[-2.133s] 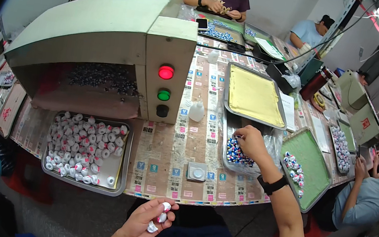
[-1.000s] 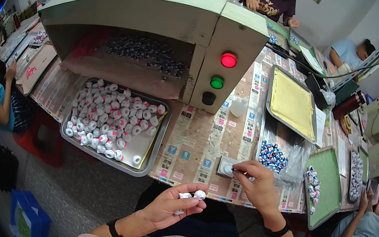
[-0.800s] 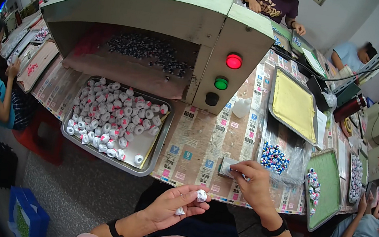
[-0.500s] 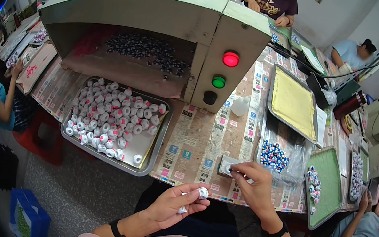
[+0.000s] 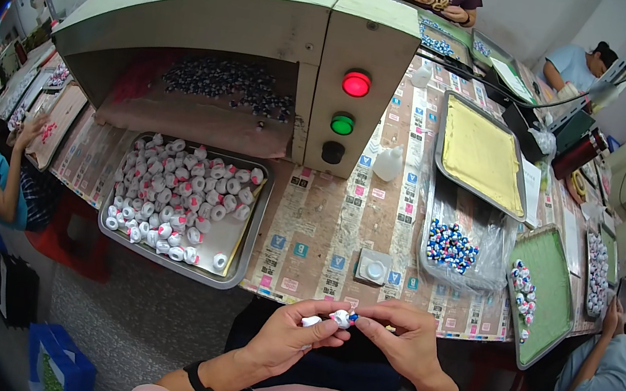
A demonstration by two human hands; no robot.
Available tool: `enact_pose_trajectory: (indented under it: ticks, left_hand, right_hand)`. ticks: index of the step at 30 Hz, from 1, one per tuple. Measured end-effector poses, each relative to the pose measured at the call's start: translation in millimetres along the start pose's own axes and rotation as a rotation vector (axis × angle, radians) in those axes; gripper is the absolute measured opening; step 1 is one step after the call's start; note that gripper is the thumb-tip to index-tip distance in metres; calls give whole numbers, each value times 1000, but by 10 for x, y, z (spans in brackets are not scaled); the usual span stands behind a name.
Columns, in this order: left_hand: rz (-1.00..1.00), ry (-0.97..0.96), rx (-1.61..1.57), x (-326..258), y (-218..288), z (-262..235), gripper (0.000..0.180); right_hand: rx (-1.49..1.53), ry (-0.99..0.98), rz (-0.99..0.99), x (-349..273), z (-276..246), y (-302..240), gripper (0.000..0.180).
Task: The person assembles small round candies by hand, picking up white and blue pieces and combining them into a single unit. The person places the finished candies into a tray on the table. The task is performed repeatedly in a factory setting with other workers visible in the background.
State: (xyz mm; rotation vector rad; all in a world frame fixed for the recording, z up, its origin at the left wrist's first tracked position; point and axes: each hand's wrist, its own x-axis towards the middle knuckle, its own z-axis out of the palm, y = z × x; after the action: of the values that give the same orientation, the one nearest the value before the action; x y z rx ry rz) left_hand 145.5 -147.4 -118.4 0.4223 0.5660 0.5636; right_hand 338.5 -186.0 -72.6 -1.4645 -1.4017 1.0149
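Just off the table's near edge, my two hands meet. My left hand [image 5: 283,340] is closed on a small white figure piece [image 5: 341,319] pinched at the fingertips, while another white piece [image 5: 311,321] rests against its fingers. My right hand [image 5: 405,345] is closed, with thumb and forefinger pressing a tiny blue part [image 5: 354,317] against the white piece; its exact shape is too small to tell. On the table beyond my hands sits a square block with a small round white dish [image 5: 375,270].
A metal tray [image 5: 249,255] of many white pieces lies left, before a boxy heater-like machine [image 5: 367,50] with lit red and green lamps. To the right are blue pieces [image 5: 451,247] in a plastic-lined tray, a yellow-lined tray [image 5: 484,160], a green tray [image 5: 546,311] and a white bottle [image 5: 388,163]. Several people work around.
My right hand has moved from the small round dish down and left to my left hand. Its fingertips now touch the white piece. The view has shifted slightly.
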Motion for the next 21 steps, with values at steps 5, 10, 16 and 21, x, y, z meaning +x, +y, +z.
enact_pose_trajectory:
  ticks: [5,10,16,21]
  left_hand:
    - [23,28,95,1,-10,22,36]
    - [16,42,166,40,-25,42,33]
    - [-57,53,193,46,-3,63,37]
    - [4,57,14,69,40,22,34]
  right_hand:
    - [39,-21,25,-40,14,32,19]
    - [3,-13,-27,-72,-1,37,17]
    - [47,-112,-18,-15,-198,21,15]
    - [-145,325,-28,31,-743,118,9]
